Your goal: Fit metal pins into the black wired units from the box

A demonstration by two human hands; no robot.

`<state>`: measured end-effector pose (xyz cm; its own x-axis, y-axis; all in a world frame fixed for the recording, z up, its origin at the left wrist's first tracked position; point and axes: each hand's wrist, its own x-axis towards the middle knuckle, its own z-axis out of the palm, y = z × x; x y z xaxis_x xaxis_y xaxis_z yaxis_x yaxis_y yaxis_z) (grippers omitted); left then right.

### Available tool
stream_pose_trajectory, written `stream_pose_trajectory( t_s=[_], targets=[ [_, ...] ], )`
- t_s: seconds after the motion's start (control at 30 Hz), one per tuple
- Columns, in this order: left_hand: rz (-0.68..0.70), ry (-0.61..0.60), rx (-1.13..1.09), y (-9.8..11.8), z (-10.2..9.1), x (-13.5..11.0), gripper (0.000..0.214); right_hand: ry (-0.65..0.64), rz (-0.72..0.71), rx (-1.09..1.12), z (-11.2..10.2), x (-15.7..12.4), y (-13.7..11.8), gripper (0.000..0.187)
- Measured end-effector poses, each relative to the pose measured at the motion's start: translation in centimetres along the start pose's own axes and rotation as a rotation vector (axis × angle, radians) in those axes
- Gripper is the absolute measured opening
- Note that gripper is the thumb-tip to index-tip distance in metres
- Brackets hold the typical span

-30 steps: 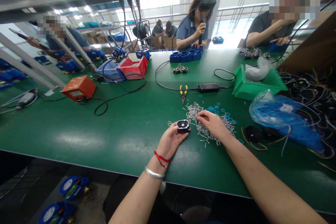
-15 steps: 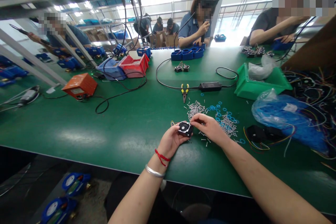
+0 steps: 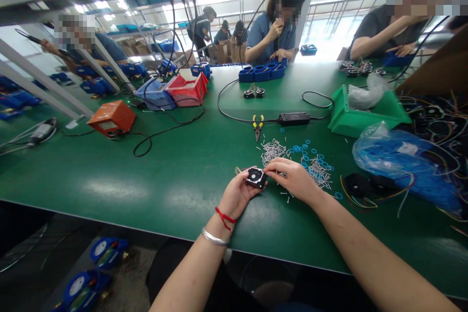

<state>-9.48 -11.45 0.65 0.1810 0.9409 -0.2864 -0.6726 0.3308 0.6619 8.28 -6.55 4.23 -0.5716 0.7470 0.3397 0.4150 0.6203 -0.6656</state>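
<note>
My left hand [image 3: 238,196] grips a small black square part with a white-edged face and a round centre, a motor-like module [image 3: 255,178], with thin wires at its far left side. The fingers of my right hand [image 3: 287,175] are pinched together at the module's right corner; whatever is between the fingertips is too small to make out. Just beyond my right hand lies a pile of screws [image 3: 272,151]. More screws [image 3: 319,175] and several blue rings [image 3: 306,150] are scattered to its right.
Pliers [image 3: 258,129] and a black adapter [image 3: 294,118] with a cable lie farther back. At right are a green bin [image 3: 351,124], a blue plastic bag [image 3: 398,156] and wired black parts [image 3: 369,185]. An orange box [image 3: 111,118] and a red bin [image 3: 187,90] stand left. Co-workers sit opposite.
Both hands and the module have shifted very slightly left in view; the right fingertips stay at the module's corner. The co-worker opposite has raised a hand a little.
</note>
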Motion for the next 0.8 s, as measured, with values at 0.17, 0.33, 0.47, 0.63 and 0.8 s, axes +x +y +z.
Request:
stream_pose_trajectory(
  t_s=[0.17,0.33,0.47,0.63,0.8],
  targets=[
    [0.019,-0.022,0.054,0.4,0.5,-0.3,0.043,0.109,0.119,0.061,0.0,0.1,0.8,0.014],
    [-0.052,-0.112,0.217,0.5,1.0,-0.9,0.055,0.079,0.22,0.244,-0.2,-0.1,0.7,0.019],
    [-0.021,-0.149,0.319,0.4,1.0,-1.1,0.047,0.019,0.142,0.18,-0.3,-0.1,-0.2,0.01],
    [0.009,-0.194,0.332,0.7,1.0,-1.3,0.043,-0.003,0.054,0.118,-0.4,-0.1,-0.9,0.008],
    [-0.01,-0.23,0.304,0.8,0.9,-1.4,0.042,0.003,-0.001,0.102,-0.3,-0.2,-0.8,0.01]
  ],
)
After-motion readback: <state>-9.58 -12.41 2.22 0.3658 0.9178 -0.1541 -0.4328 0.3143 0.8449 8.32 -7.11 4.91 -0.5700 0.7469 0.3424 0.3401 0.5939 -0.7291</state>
